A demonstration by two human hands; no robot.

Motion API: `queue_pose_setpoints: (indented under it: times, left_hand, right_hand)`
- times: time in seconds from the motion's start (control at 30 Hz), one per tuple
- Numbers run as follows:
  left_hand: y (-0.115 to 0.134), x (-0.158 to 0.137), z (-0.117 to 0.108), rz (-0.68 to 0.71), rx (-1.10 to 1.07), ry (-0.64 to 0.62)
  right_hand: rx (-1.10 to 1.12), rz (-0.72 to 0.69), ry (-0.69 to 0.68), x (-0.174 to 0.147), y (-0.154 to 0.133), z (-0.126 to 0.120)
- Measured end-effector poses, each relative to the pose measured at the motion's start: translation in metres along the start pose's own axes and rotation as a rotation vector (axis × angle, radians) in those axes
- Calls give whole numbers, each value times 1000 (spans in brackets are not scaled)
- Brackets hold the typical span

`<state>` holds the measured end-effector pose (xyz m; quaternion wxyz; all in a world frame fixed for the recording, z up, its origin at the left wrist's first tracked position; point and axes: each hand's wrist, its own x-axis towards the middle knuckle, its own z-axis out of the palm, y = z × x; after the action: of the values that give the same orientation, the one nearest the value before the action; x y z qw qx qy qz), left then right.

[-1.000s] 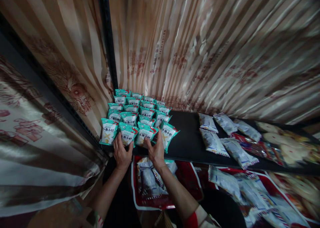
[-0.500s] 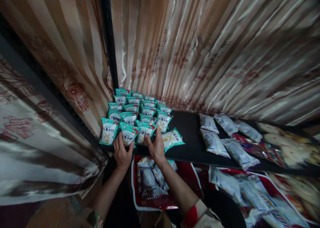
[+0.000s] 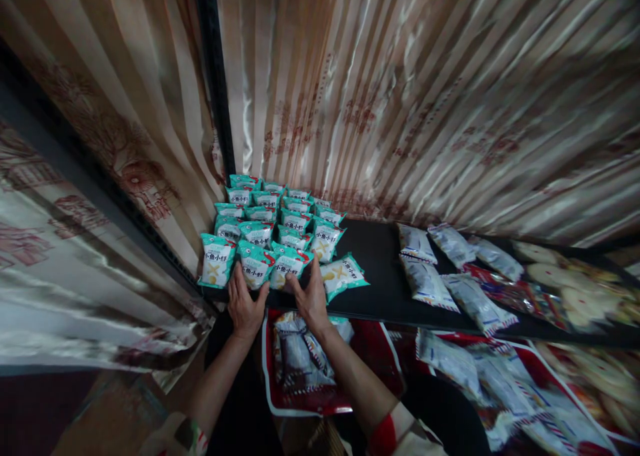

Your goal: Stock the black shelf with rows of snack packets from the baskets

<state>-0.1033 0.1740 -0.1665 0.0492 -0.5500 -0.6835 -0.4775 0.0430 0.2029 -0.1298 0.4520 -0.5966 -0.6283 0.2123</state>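
Observation:
Rows of small teal-and-white snack bags stand upright at the left end of a black shelf [image 3: 377, 259]. My left hand [image 3: 246, 306] is closed around the lower part of one front-row snack bag [image 3: 255, 267], fingers at its left side and thumb at its right. On the neighbouring snack bag [image 3: 287, 264], my right hand [image 3: 311, 297] has its thumb at the lower front and its fingers along the right edge. A loose teal snack bag [image 3: 344, 275] lies slanted just right of that hand. Another teal bag [image 3: 217, 261] stands left of my left hand.
Silver-white packets [image 3: 429, 283] lie farther right on the shelf. Below its front edge are a red bin [image 3: 377, 356] holding packets and another red bin [image 3: 535, 369] heaped with them. Patterned curtains [image 3: 310, 76] hang behind, beside a dark upright post [image 3: 217, 89].
The front bag by my right hand stands slightly straighter, and its lettering shows more fully. Both hands stay at nearly the same places; the view has shifted slightly.

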Motion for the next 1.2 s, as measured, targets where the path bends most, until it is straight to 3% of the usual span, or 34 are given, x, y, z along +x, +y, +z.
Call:
queue_pose_setpoints:
  times: [0.2,0.7,0.97,1.1,1.2]
  left_hand:
    - [0,-1,1,8,16,16]
    - [2,0,6,-77,19,1]
    - [8,-2,5,-96,17,-7]
    - [15,-7,-1,7,113,25]
    - [22,-15,-7,200,175,94]
  right_hand:
    - [30,20,15,-3,3,-2]
    - [-49,-184,-75,19,-5,-17]
    - [41,-100,-53,15,-3,-14]
    - [67,-53,-42,11,-1,-16]
    - [90,-43,-53,11,2,-17]
